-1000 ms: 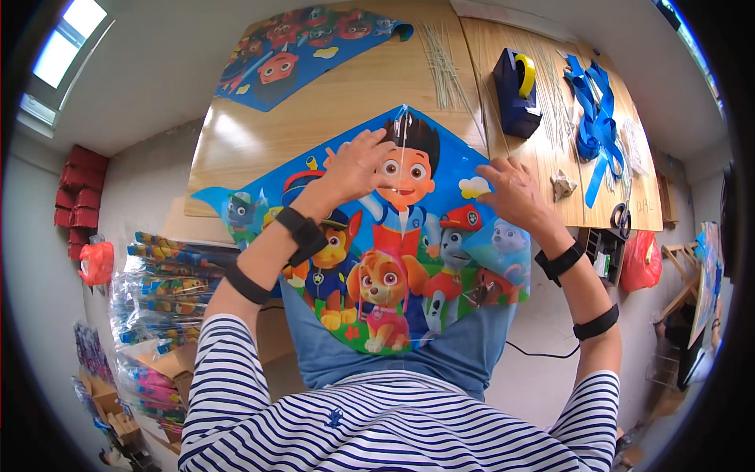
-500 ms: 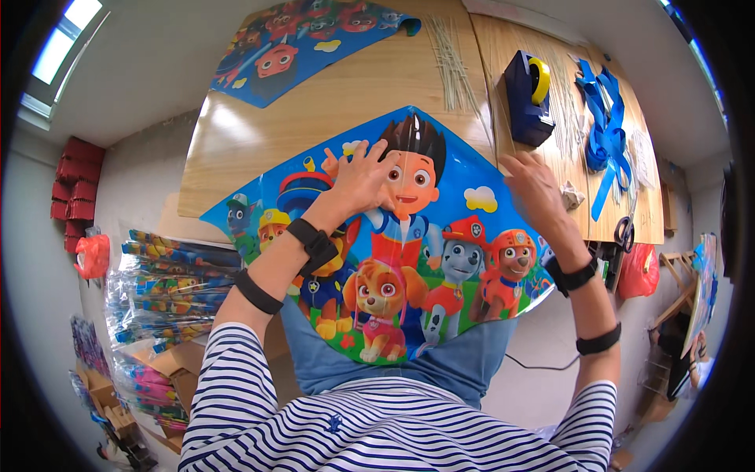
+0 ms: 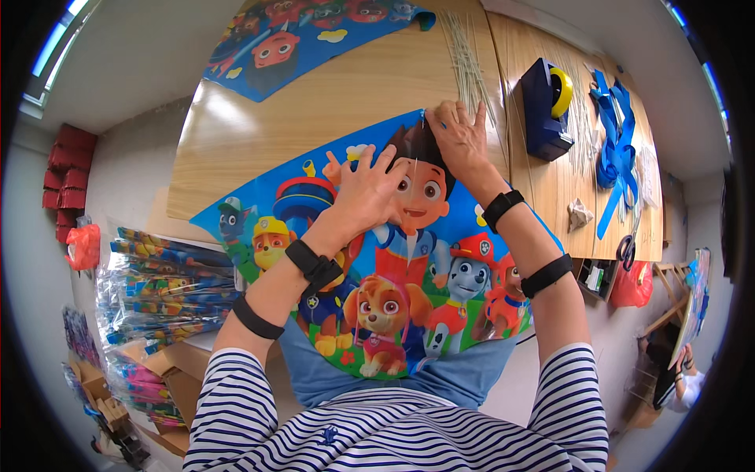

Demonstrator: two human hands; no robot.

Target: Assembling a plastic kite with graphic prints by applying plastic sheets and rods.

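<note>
A colourful cartoon kite sheet (image 3: 385, 259), blue at the top and green along its lower edge, lies over the table edge and my lap. My left hand (image 3: 366, 185) rests on its upper middle with the fingers spread, thumb and forefinger close to the printed figure's face. At the sheet's top corner, my right hand (image 3: 460, 138) has thumb and forefinger brought together, the other fingers raised. A small pale spot shows at that corner; what the fingertips pinch is hidden. A thin pale line runs down the sheet between my hands.
Another kite sheet (image 3: 314, 39) lies at the far left of the table (image 3: 236, 149). Thin sticks (image 3: 466, 59), a tape dispenser (image 3: 543, 110), blue ribbon (image 3: 617, 149) and scissors (image 3: 626, 250) are to the right. Bagged kites (image 3: 169, 287) stack at the left.
My right hand has moved left and up from the sheet's right edge to its top corner. My left hand stays on the sheet, fingers spread.
</note>
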